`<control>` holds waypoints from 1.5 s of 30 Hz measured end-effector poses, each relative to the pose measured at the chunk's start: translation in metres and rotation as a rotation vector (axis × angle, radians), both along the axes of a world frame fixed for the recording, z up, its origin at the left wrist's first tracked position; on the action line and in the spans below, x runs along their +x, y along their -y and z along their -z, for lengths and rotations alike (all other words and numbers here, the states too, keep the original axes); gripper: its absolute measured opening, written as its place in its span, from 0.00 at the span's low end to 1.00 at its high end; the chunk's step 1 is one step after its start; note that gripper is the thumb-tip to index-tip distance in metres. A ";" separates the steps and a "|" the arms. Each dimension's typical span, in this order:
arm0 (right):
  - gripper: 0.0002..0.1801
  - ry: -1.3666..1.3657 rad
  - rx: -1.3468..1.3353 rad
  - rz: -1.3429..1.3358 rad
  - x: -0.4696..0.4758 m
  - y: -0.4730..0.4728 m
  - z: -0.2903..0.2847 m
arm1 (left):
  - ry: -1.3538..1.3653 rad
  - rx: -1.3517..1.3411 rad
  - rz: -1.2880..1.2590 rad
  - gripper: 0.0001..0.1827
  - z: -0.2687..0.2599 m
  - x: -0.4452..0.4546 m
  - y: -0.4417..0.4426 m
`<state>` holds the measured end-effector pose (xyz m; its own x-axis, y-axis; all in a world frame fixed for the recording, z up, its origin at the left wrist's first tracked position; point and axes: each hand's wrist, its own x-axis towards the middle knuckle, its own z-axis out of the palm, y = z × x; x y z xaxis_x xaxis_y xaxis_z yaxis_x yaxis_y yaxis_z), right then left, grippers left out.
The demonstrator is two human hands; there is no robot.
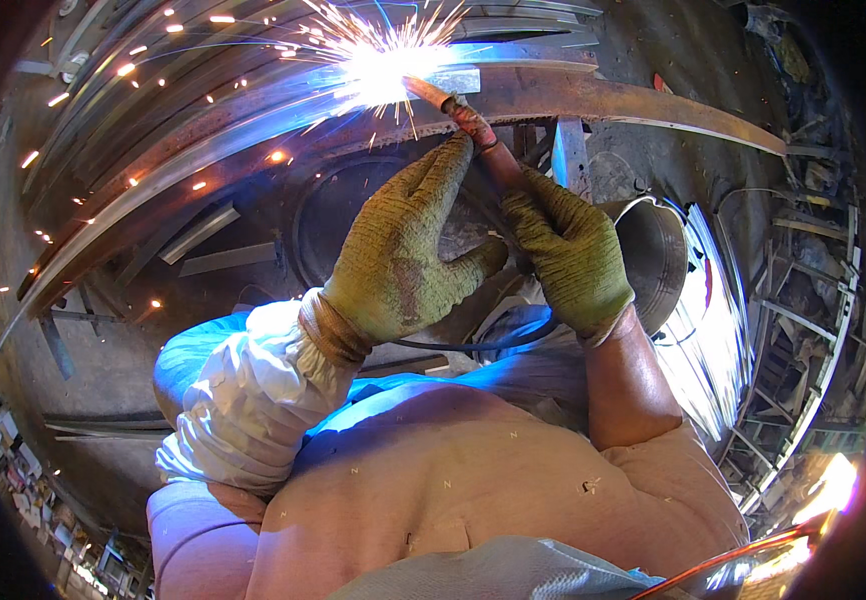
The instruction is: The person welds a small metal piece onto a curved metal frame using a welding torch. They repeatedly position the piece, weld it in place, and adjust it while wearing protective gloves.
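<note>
My right hand [571, 251], in a dirty yellow-green work glove, grips the handle of a welding torch [504, 165]. The torch points up and to the left, its copper-coloured nozzle [427, 91] ending at a blinding arc [388, 71]. Sparks fly from there, and the glare hides the spot being welded. My left hand [410, 247], gloved alike, is held flat with the thumb spread away. Its fingertips reach the torch's neck; whether they touch it I cannot tell. Under the arc runs a rusty steel beam [523, 94], with a small bright metal piece [459, 80] on it beside the glare.
Long metal bars [200, 142] run along the left. A metal cylinder [654, 255] lies right of my right hand, near a bright coil of wire [703, 322]. A dark cable [478, 345] passes below my hands. Metal offcuts [200, 232] lie on the floor.
</note>
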<state>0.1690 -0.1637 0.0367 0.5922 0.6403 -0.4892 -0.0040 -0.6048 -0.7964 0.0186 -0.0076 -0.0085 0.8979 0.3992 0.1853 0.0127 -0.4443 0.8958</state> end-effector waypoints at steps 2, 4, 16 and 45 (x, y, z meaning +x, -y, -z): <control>0.25 0.034 0.097 -0.011 -0.001 0.005 0.005 | 0.018 0.015 0.015 0.53 0.002 0.000 0.001; 0.25 0.003 0.044 -0.025 0.001 0.005 0.001 | 0.034 0.008 0.032 0.54 0.001 -0.001 0.000; 0.22 0.028 0.137 -0.021 -0.002 0.007 0.008 | 0.050 0.024 -0.007 0.54 0.006 0.001 0.003; 0.26 0.021 0.024 -0.037 -0.002 0.008 0.002 | 0.023 0.032 0.042 0.52 0.001 -0.004 0.004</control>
